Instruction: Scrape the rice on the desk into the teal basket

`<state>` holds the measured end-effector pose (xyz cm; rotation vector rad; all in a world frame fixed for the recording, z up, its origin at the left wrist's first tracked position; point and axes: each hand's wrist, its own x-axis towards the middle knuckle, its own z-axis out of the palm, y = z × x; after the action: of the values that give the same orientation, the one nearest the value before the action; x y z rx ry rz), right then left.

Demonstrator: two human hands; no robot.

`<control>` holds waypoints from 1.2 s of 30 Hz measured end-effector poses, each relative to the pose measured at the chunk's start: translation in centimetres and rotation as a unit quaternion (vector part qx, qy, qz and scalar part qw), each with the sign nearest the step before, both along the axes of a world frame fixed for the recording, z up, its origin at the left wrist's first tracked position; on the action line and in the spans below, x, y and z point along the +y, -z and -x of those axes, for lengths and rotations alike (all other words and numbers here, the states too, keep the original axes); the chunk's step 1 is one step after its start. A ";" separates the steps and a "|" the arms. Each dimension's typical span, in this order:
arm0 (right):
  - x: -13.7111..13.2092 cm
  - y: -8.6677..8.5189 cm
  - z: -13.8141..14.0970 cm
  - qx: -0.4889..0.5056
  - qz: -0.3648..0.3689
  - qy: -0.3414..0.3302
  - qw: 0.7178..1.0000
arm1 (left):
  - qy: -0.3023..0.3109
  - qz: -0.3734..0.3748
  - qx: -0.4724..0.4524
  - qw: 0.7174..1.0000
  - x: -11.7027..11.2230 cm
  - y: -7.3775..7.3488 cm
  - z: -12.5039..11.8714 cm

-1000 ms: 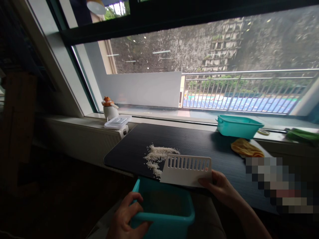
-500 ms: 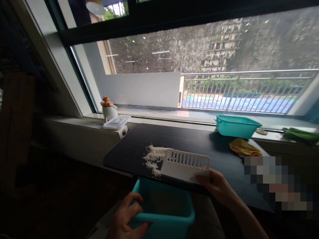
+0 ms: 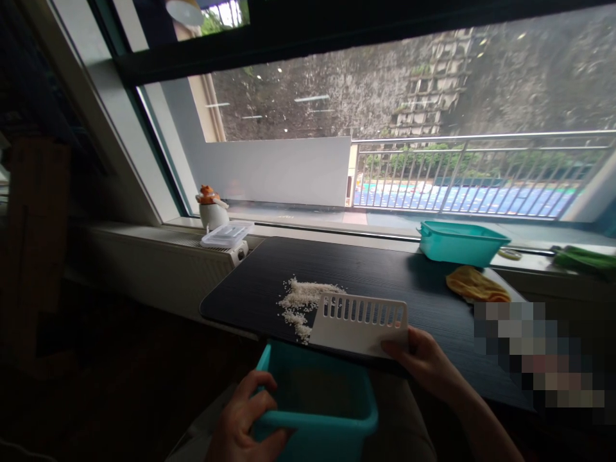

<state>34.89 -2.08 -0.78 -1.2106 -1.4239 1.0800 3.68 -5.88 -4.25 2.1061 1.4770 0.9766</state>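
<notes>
My right hand [image 3: 426, 360] is closed on the right end of a white plastic panel [image 3: 346, 335] with a row of slots along its far edge. The panel rests on or just above the dark tabletop, near its front edge. Against its left and far sides lies a spread of white, rice-like grains [image 3: 304, 296]. Below the table edge, my left hand [image 3: 250, 414] grips the left rim of a teal plastic bin [image 3: 332, 423], thumb outside and fingers over the edge. The bin's inside is dark, so its contents are hard to make out.
The dark table [image 3: 380, 264] stands by a window. On its far right are another teal bin [image 3: 462, 245] and a yellow cloth [image 3: 476, 284]. A clear lid [image 3: 228, 235] and a white pot-like item [image 3: 213, 215] sit at the left by the radiator [image 3: 163, 256].
The white slotted panel has shifted slightly toward me, uncovering a little more of the grains past its far edge. My left hand keeps its grip on the bin.
</notes>
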 end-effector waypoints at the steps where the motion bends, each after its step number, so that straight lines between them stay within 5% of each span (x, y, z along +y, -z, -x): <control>1: 0.0 0.0 0.0 -0.003 -0.003 -0.001 1.000 | 0.000 -0.003 0.001 1.000 0.0 -0.1 0.0; 36: 0.2 -0.7 0.2 -0.067 0.009 -0.013 0.998 | -0.022 -0.001 0.022 1.000 -0.4 -0.7 -0.4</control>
<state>34.73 -1.89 -0.09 -1.3004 -1.5383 1.0492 4.11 -6.31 -3.50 2.1178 1.5501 0.9531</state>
